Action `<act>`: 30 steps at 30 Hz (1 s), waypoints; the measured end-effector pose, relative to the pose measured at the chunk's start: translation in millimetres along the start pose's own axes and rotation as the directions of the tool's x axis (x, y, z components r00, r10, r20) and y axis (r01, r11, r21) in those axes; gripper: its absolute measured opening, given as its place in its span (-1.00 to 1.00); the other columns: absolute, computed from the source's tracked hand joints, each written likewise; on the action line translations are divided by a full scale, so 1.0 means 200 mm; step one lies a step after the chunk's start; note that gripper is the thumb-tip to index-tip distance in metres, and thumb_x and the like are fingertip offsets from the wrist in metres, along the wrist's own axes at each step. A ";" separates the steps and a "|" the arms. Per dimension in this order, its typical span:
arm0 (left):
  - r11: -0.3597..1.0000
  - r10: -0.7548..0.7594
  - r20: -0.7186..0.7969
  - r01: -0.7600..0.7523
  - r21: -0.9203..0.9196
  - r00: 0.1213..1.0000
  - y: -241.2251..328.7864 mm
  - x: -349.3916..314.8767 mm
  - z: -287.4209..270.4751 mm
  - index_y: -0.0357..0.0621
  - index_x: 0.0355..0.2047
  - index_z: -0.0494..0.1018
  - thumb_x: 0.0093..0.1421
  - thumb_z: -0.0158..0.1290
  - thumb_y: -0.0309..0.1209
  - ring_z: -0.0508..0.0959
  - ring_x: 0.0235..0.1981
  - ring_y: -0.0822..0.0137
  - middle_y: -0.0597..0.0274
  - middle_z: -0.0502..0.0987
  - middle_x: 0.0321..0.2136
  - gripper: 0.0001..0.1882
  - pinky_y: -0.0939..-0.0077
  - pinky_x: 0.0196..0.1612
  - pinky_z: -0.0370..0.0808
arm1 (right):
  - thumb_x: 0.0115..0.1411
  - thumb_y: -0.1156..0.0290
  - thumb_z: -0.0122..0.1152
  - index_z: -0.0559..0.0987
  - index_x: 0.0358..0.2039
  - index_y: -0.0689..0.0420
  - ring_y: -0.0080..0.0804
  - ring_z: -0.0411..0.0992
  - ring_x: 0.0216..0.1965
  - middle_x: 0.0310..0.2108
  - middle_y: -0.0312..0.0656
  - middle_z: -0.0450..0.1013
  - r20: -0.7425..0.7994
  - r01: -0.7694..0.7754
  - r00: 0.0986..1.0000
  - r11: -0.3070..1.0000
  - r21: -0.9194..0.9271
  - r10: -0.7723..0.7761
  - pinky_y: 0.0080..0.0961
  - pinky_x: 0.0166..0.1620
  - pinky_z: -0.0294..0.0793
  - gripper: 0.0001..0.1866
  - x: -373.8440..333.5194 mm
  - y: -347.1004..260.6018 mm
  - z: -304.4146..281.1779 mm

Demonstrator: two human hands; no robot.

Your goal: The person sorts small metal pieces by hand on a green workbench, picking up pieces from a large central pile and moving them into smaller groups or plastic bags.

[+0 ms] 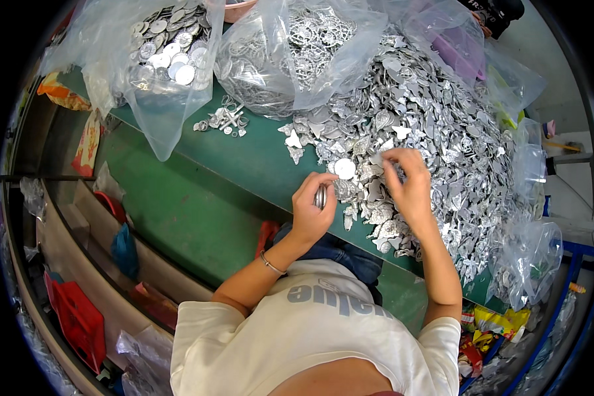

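My left hand is closed around a small stack of round metal discs, their edges showing between fingers and palm. A bright, flat metal disc is just beyond its fingertips; whether they touch it I cannot tell. My right hand is bent over the near side of a big heap of silvery metal pieces. At its index fingertip is a small, slightly blurred grey metal piece, seemingly pinched with the thumb. The heap mixes leaf-like, round and openwork shapes.
A clear plastic bag of round discs lies at the back left, beside another bag of openwork pieces. Several ring-like parts lie on the green table. A purple container stands behind the heap. Cardboard-coloured shelving is at left.
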State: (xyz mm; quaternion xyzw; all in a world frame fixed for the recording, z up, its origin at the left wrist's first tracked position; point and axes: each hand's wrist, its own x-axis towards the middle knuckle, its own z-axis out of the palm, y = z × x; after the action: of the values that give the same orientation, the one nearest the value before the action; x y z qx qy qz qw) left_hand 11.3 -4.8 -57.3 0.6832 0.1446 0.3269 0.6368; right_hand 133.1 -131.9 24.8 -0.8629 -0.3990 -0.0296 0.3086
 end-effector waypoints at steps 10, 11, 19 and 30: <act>0.984 -0.105 -0.159 0.080 -0.160 0.982 -0.02 -0.03 0.00 -0.28 -0.30 0.42 0.06 -0.05 -0.70 0.40 -0.46 0.44 0.21 0.39 -0.48 -0.81 0.60 -0.34 0.36 | -0.07 0.34 0.30 0.54 -0.40 0.25 -0.22 0.26 -0.13 -0.25 -0.15 0.35 0.231 0.213 0.963 0.919 -0.333 -0.140 -0.26 -0.04 0.20 -0.73 0.07 -0.11 0.18; 0.987 -0.092 -0.152 0.070 -0.143 0.984 -0.02 -0.03 -0.01 -0.28 -0.30 0.42 0.06 -0.05 -0.70 0.40 -0.46 0.44 0.21 0.39 -0.48 -0.81 0.60 -0.34 0.36 | -0.08 0.31 0.31 0.54 -0.40 0.25 -0.21 0.26 -0.13 -0.25 -0.14 0.35 0.263 0.255 0.952 0.888 -0.384 -0.160 -0.24 -0.01 0.19 -0.71 0.07 -0.13 0.20; 0.998 0.024 -0.119 -0.031 -0.059 0.993 -0.04 -0.02 -0.01 -0.28 -0.25 0.39 0.10 -0.09 -0.72 0.36 -0.56 0.57 0.31 0.35 -0.51 -0.79 0.71 -0.50 0.30 | -0.14 0.36 0.22 0.52 -0.46 0.31 -0.18 0.27 -0.10 -0.27 -0.05 0.37 0.197 0.312 0.947 0.879 -0.361 -0.255 -0.13 0.05 0.14 -0.73 0.06 -0.11 0.27; 0.994 -0.049 -0.144 0.034 -0.108 0.988 0.02 -0.02 -0.01 -0.28 -0.28 0.42 0.05 -0.05 -0.71 0.39 -0.52 0.46 0.22 0.38 -0.54 -0.80 0.62 -0.41 0.35 | -0.02 0.49 0.21 0.54 -0.37 0.21 -0.18 0.34 -0.19 -0.33 -0.13 0.45 0.065 0.180 0.982 0.984 -0.004 -0.180 -0.30 -0.07 0.21 -0.84 0.14 -0.01 0.16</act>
State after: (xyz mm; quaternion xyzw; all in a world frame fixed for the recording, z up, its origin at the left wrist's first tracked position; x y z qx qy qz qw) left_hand 6.9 -7.0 -55.4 0.6197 0.1875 0.3700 0.6663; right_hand 144.5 -94.7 7.6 -0.8254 -0.4850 -0.0317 0.2873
